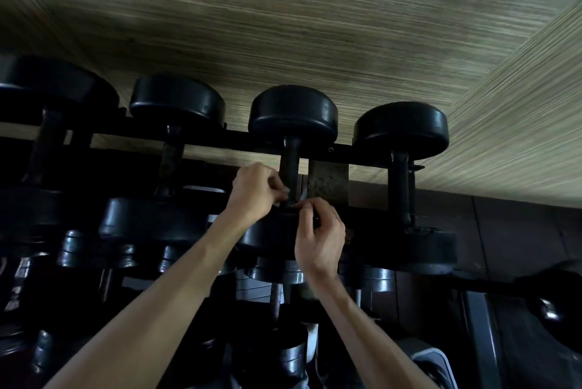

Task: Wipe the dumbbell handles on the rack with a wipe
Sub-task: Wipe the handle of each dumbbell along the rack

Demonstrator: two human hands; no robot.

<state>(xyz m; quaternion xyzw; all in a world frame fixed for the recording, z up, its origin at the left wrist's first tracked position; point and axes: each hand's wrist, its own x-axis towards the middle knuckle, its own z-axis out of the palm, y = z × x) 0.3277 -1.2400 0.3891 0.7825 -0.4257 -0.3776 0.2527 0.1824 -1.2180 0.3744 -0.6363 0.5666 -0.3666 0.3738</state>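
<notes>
Against wood-grain wall panelling [283, 26], the third dumbbell handle [289, 165] on the rack [220, 139] is pinched low by left hand [255, 191] and right hand [319, 236], a pale wipe [304, 196] barely discernible between them, neighbouring handles judged outstanding.

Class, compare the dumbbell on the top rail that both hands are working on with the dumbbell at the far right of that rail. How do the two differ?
Both hands, the left hand and right hand, meet at the near end of the handled dumbbell's grip; the far-right dumbbell is untouched. A pale strip, probably the wipe, shows beside the first grip only. Both are black, round-headed and rest across the same rail.
</notes>
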